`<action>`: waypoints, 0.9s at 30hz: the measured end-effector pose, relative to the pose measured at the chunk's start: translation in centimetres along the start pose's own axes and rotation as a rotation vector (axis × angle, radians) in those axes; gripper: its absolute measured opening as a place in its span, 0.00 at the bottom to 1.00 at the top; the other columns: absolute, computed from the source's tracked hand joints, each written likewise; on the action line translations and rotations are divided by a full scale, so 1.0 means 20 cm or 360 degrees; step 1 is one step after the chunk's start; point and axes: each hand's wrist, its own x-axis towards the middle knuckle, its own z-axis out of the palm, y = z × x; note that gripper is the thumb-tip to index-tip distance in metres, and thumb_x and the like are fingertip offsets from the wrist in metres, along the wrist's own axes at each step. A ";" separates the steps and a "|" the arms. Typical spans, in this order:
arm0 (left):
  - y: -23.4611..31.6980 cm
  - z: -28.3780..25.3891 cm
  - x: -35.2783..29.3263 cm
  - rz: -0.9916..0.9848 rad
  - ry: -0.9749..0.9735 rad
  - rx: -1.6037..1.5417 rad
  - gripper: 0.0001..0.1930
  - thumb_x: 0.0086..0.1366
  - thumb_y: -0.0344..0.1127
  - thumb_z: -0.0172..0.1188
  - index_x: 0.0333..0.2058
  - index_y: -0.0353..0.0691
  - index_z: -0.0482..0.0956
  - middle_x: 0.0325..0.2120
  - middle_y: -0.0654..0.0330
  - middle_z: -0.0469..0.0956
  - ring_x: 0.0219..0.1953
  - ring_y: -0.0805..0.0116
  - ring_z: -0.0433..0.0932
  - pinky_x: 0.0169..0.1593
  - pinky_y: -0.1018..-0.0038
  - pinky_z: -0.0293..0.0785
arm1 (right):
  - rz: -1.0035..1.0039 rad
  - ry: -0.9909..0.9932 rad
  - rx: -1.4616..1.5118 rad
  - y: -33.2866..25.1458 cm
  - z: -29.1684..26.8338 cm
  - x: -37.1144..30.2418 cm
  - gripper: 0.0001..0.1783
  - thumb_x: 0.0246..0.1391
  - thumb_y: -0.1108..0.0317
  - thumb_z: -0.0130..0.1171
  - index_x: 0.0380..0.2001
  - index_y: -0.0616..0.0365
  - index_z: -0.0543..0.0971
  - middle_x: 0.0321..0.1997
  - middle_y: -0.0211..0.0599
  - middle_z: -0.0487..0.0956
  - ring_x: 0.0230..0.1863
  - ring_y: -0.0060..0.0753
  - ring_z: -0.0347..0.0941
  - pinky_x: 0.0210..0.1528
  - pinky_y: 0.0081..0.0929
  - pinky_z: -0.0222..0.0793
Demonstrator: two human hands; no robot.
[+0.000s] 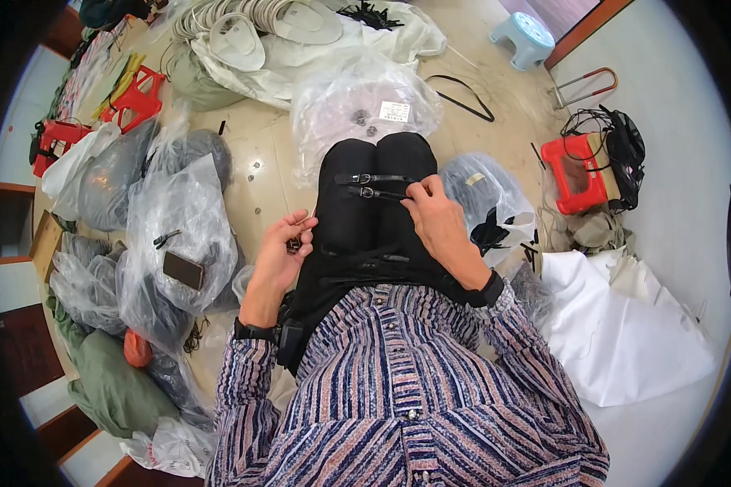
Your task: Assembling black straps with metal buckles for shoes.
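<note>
Two thin black straps with silver buckles, an upper strap point(386, 178) and a lower strap point(372, 193), lie side by side across my black-trousered thighs. My right hand point(440, 223) is closed in a pinch at the right end of the lower strap, its knuckles beside the end of the upper one. To the left of my lap, my left hand point(280, 250) is curled palm up around small dark metallic pieces point(294, 243), perhaps buckles. A thin pale sliver shows at its fingertips, too small to name. More black strap pieces point(382, 261) rest at the top of my lap.
Ahead lies a clear plastic bag point(333, 105) with a white label. On the left, a phone point(183, 270) sits on plastic bags. A black bag-wrapped bundle point(483, 191) and a red plastic stool point(573, 174) stand right, near white cloth point(617, 325). A blue stool point(523, 39) is farther off.
</note>
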 end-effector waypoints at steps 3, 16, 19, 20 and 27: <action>-0.01 0.02 -0.07 -0.0044 -0.0097 -0.0011 0.07 0.62 0.30 0.47 0.39 0.37 0.66 0.30 0.56 0.74 0.20 0.78 0.66 0.19 0.84 0.59 | -0.0061 0.0012 -0.0042 0.02 0.02 0.00 0.07 0.48 0.71 0.54 0.31 0.59 0.68 0.34 0.43 0.66 0.25 0.48 0.71 0.24 0.38 0.67; -0.02 0.03 -0.24 0.0042 -0.0272 -0.0147 0.18 0.62 0.39 0.51 0.47 0.34 0.67 0.32 0.58 0.72 0.26 0.77 0.66 0.23 0.86 0.60 | -0.0700 -0.0575 -0.0054 -0.17 0.09 -0.10 0.11 0.40 0.67 0.59 0.29 0.56 0.73 0.29 0.34 0.71 0.39 0.37 0.63 0.40 0.30 0.59; -0.03 0.05 -0.26 -0.0059 -0.0374 -0.0275 0.17 0.61 0.36 0.52 0.47 0.34 0.67 0.37 0.55 0.73 0.29 0.75 0.68 0.24 0.86 0.62 | -0.0647 -0.0602 -0.0075 -0.17 0.06 -0.09 0.08 0.42 0.70 0.56 0.29 0.56 0.72 0.27 0.36 0.69 0.36 0.39 0.64 0.39 0.32 0.59; -0.03 0.05 -0.27 -0.0051 -0.0366 -0.0272 0.17 0.61 0.36 0.52 0.47 0.34 0.67 0.37 0.55 0.73 0.29 0.75 0.68 0.24 0.86 0.62 | -0.0655 -0.0600 -0.0066 -0.17 0.05 -0.10 0.08 0.42 0.70 0.56 0.29 0.56 0.72 0.27 0.36 0.69 0.36 0.39 0.64 0.39 0.32 0.59; -0.05 0.09 -0.32 -0.0137 -0.0422 -0.0273 0.15 0.61 0.30 0.52 0.47 0.34 0.69 0.40 0.51 0.74 0.34 0.73 0.75 0.33 0.83 0.73 | 0.0782 -0.0947 0.1118 -0.25 -0.14 -0.10 0.06 0.51 0.74 0.48 0.32 0.65 0.67 0.24 0.38 0.71 0.22 0.29 0.69 0.24 0.26 0.64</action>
